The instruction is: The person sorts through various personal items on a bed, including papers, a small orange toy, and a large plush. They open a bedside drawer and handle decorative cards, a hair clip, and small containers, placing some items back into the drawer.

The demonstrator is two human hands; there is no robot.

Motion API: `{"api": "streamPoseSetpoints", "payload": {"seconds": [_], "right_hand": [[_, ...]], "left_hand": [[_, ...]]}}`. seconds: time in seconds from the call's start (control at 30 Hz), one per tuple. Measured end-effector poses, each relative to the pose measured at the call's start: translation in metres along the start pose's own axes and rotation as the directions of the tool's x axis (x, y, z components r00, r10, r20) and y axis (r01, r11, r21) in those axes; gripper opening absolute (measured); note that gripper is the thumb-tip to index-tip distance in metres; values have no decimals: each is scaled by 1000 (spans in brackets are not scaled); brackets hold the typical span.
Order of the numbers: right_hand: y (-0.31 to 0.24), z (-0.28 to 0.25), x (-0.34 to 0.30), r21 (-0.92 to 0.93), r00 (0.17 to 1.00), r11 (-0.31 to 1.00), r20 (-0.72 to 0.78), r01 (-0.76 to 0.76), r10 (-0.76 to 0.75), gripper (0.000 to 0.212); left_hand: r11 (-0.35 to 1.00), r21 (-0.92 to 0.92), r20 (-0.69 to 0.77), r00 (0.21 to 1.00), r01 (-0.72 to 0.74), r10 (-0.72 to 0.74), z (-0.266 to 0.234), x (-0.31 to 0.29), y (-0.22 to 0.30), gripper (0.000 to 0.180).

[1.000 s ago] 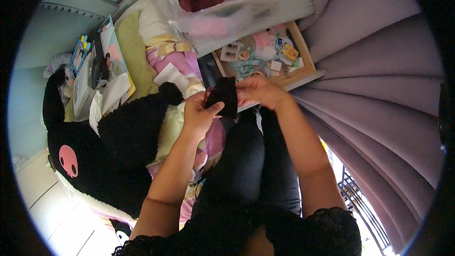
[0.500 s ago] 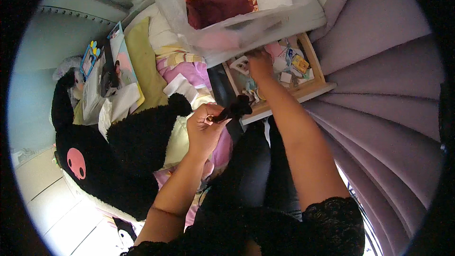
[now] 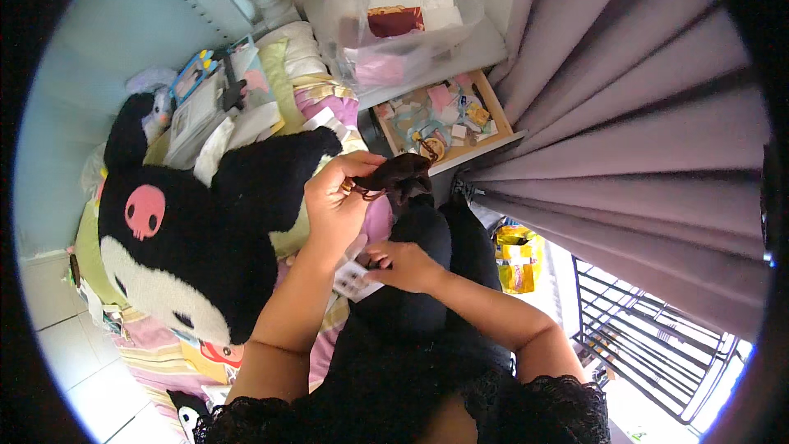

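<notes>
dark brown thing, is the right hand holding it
No, the left hand holds the dark brown thing, apart from the right hand.

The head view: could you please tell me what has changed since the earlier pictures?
The right hand has drawn back from the open wooden drawer to above the black trousers and now holds a flat white card with dark spots. The left hand still holds the dark brown soft fabric item; the drawer stays open.

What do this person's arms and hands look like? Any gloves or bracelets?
No gloves: the left hand and right hand are bare, with five-fingered human shapes. I see no bracelet or watch on either wrist. The forearms are uncovered too. Short black sleeves with lacy, wavy edges cover the upper arms.
</notes>
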State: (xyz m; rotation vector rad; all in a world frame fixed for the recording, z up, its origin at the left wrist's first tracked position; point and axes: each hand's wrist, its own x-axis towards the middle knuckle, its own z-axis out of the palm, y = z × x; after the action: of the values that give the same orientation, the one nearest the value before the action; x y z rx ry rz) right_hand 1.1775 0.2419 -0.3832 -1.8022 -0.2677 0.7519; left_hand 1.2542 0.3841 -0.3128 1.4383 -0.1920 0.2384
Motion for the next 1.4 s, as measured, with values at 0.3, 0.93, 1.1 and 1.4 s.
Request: {"api": "streamPoseSetpoints", "payload": {"seconds": [0.3, 0.93, 1.1, 1.4], "right_hand": [[-104, -20, -77, 402, 850, 856, -521, 325, -78, 22], [-100, 1, -107, 260, 753, 916, -655, 307, -66, 14], [-85, -6, -106, -209, 635, 924, -676, 321, -374, 14], [-114, -2, -123, -835, 469, 411, -217, 365, -856, 12]], "left_hand": [[952, 269, 71, 989, -147, 132, -11, -87, 35, 23], [902, 431, 53, 997, 32, -60, -5, -113, 95, 9], [931, 360, 115, 988, 57, -105, 0, -110, 104, 9], [941, 309, 227, 950, 140, -215, 11, -117, 127, 10]]}}
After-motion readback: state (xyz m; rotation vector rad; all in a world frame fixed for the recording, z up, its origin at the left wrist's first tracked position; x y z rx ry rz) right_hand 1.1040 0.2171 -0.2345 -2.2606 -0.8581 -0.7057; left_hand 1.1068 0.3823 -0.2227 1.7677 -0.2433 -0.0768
